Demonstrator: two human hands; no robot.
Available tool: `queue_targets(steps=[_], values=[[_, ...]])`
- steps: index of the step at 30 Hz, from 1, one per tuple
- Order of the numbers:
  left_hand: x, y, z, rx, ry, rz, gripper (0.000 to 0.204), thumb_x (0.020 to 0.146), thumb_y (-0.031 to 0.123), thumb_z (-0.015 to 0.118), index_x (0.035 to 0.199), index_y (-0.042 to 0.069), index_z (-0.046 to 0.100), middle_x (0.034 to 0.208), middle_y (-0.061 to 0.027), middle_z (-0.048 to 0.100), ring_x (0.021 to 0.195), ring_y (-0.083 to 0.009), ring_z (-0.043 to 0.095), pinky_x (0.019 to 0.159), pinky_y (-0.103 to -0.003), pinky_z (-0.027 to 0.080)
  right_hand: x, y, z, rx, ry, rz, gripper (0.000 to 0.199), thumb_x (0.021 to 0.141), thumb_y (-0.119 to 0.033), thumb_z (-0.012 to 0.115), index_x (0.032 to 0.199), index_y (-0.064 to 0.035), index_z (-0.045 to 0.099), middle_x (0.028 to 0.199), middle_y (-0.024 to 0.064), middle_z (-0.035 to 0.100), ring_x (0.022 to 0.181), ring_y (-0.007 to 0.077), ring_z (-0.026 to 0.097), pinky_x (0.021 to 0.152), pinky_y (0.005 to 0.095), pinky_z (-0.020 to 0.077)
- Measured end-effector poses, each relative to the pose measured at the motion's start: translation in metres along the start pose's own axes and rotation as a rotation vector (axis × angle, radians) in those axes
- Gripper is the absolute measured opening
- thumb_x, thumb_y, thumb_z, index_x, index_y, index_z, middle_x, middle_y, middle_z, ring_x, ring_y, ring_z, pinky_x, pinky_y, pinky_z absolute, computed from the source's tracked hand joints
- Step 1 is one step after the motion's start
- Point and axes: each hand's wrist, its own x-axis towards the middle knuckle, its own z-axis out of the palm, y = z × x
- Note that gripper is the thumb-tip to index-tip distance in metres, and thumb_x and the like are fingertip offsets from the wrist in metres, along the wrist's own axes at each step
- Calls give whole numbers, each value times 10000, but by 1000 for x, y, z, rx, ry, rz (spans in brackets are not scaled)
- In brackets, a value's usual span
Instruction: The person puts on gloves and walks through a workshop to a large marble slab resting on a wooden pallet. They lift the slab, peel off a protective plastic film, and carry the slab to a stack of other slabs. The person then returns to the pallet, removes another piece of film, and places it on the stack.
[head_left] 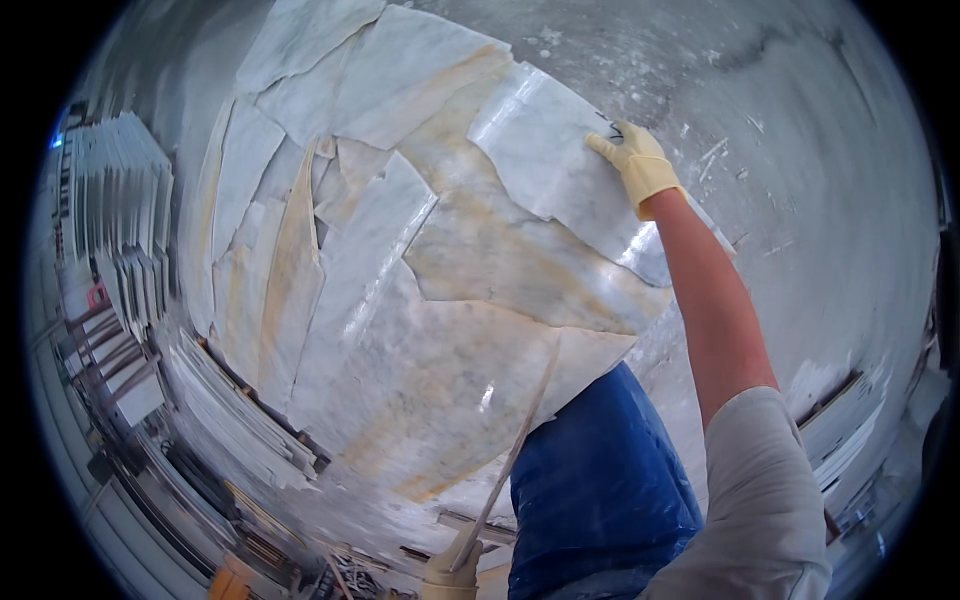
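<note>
Right hand (633, 160), in a yellow glove, lies with fingers (603, 147) curled over the far edge of a white marble fragment (560, 160), gripping it; the arm is extended, bare to a pale sleeve. That fragment rests on top of a mosaic of broken marble slabs (400, 300), white with amber veining, laid on a dusty grey floor (800, 150). Left hand (450, 570), also gloved, is closed around a thin rod (515, 450) near the lower edge. Stacked cut slabs (120, 200) stand at the left.
</note>
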Motion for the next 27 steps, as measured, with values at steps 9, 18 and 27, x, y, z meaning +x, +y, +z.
queue_targets(steps=[9,18,27], values=[[5,-39,-3,131,-78,15,345,864,144,829,1135,-50,741,930,-163,770,866,-145,702,751,-341,558,-6,-17,6,-76,-113,107,617,901,-489,762,1261,6,683,1175,249,711,1150,404,665,974,443,512],[14,-74,-16,266,-103,0,538,951,477,681,1261,37,688,1205,-201,708,1106,-272,676,926,-399,519,-63,83,-60,-633,193,-745,610,937,-448,705,1377,-32,635,1194,250,711,1176,431,650,1011,447,509],[38,-141,-2,507,72,512,540,882,192,792,1310,-88,619,1290,-199,679,1191,-227,634,1002,-372,503,-103,167,-30,-94,24,140,772,919,-675,617,1343,-33,666,1093,285,735,1045,438,704,932,467,538]])
